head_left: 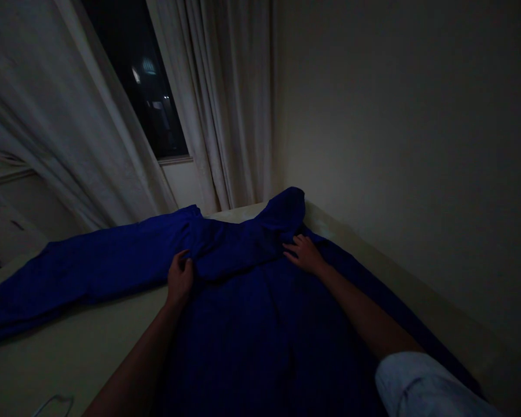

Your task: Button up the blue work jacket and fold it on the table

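A long-sleeved garment of deep blue cloth (230, 330) lies spread over a broad, pale yellowish surface (113, 347), its body running down to the lower edge of the view between the person's two forearms. One wide blue sleeve (104, 263) stretches out to the left, slightly creased, while more of the blue cloth (395, 298) slants down to the right, near the plain, dim beige wall (399, 127). At the far end, a raised, folded flap of the same blue fabric (286, 208) stands up beside a shallow dip in the garment's edge. The left hand (181, 275) is at the inner end of the outstretched sleeve, thumb and forefinger curved towards each other; whether cloth is pinched between them cannot be told. The right hand (304, 253) lies palm down on the garment just below the folded flap, fingers loosely spread and grasping nothing visible. A pale, faintly patterned shirt cuff (425, 379) covers the upper part of the right arm. A thin whitish cord (56, 398) curves over the surface at the lower left. Beyond, long off-white fabric curtains (238, 104) hang on either side of a narrow dark window (145, 87) with small blurred lights.
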### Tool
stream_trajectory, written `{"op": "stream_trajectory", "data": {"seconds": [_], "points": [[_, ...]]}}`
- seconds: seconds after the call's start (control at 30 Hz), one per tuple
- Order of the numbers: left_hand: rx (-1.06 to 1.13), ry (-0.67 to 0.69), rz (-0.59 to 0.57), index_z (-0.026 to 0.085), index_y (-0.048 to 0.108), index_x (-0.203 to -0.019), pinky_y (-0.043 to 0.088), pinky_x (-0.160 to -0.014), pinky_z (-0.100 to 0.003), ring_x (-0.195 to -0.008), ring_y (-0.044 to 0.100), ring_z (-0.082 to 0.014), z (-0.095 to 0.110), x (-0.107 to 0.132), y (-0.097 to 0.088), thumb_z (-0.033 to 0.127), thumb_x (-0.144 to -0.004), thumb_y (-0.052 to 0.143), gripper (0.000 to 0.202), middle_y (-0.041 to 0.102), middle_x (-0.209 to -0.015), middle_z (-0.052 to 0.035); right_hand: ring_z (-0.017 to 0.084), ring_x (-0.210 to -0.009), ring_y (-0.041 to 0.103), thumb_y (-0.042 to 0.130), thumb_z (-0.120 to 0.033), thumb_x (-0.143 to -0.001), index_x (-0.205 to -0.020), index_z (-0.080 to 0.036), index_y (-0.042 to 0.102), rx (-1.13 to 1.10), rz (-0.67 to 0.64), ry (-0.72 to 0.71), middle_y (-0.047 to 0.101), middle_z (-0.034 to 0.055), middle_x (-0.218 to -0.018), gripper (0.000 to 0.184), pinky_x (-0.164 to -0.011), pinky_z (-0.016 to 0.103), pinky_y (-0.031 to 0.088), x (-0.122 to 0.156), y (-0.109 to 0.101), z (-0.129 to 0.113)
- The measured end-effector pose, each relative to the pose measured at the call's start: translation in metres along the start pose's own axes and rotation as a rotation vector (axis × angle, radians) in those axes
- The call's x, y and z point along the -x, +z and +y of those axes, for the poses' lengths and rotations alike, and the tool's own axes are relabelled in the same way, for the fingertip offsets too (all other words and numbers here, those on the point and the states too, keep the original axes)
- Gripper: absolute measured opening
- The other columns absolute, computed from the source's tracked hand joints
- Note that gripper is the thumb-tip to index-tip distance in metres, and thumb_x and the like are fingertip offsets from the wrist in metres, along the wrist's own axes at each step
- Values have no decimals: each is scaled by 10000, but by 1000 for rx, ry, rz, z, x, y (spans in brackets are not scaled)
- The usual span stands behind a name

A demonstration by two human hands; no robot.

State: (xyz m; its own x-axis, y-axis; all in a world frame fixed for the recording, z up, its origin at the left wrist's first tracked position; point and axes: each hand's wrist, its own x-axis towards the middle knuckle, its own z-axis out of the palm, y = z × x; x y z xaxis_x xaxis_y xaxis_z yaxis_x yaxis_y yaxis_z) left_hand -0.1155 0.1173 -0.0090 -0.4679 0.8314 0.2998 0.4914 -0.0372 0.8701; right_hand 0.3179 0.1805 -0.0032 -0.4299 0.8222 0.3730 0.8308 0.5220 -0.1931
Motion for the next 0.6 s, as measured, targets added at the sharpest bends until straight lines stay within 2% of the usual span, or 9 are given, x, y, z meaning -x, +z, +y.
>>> {"op": "stream_trajectory", "data": {"seconds": [0.07, 0.17, 0.23, 0.3, 0.37, 0.47, 0.53, 0.6], "points": [[-5, 2, -2, 156, 622, -1324, 539, -768, -386, -815, 651, -256, 0, 0, 0, 472, -869, 523, 562, 684, -938, -75, 336, -1146, 590, 611, -453, -992, -1257, -246, 780, -69, 48, 42, 671, 156, -1226, 376, -1033, 515, 440, 1, 1, 1], [-16, 14, -7, 149, 626, -1319, 532, -753, -384, -818, 655, -264, -1, -1, 1, 457, -869, 520, 556, 690, -938, -82, 257, -975, 649, 631, -472, -965, -1479, -251, 604, -324, 165, 125, 652, 134, -1332, 561, -964, 458, 508, 2, 4, 6], [-18, 18, -9, 143, 628, -1321, 528, -745, -378, -828, 662, -268, -1, 0, 1, 457, -871, 517, 560, 694, -939, -87, 211, -847, 652, 652, -515, -936, -1596, -236, 440, -499, 290, 248, 630, 150, -1402, 747, -890, 409, 546, -1, 3, 13], [-14, 17, -12, 143, 631, -1323, 522, -728, -371, -808, 660, -264, 1, 0, 2, 461, -874, 518, 562, 697, -929, -85, 215, -878, 674, 679, -548, -903, -1620, -205, 380, -596, 437, 431, 625, 173, -1425, 849, -901, 395, 553, -11, -2, 20], [-11, 18, -17, 145, 635, -1325, 510, -694, -363, -751, 642, -253, 2, 1, 2, 459, -879, 516, 558, 690, -892, -73, 255, -1037, 692, 737, -541, -857, -1586, -161, 420, -664, 538, 644, 659, 179, -1376, 882, -984, 400, 535, -29, -8, 27], [-12, 27, -11, 147, 639, -1328, 497, -677, -353, -707, 614, -235, 5, 3, 2, 429, -888, 498, 542, 682, -884, -64, 307, -1168, 675, 887, -437, -720, -1414, -109, 587, -819, 570, 903, 724, 172, -1230, 825, -1024, 411, 535, -65, -18, 32], [-14, 32, -7, 152, 637, -1334, 496, -685, -346, -705, 608, -225, 5, 3, 2, 414, -893, 486, 535, 683, -901, -63, 324, -1106, 696, 913, -364, -675, -1283, -86, 660, -921, 565, 953, 751, 172, -1130, 715, -942, 430, 584, -90, -21, 28], [-17, 32, -5, 152, 637, -1332, 499, -689, -343, -703, 605, -221, 5, 3, 2, 406, -899, 479, 526, 683, -898, -61, 317, -1049, 710, 869, -330, -714, -1249, -78, 677, -1002, 600, 933, 763, 160, -1074, 622, -878, 443, 612, -109, -21, 17]]}}
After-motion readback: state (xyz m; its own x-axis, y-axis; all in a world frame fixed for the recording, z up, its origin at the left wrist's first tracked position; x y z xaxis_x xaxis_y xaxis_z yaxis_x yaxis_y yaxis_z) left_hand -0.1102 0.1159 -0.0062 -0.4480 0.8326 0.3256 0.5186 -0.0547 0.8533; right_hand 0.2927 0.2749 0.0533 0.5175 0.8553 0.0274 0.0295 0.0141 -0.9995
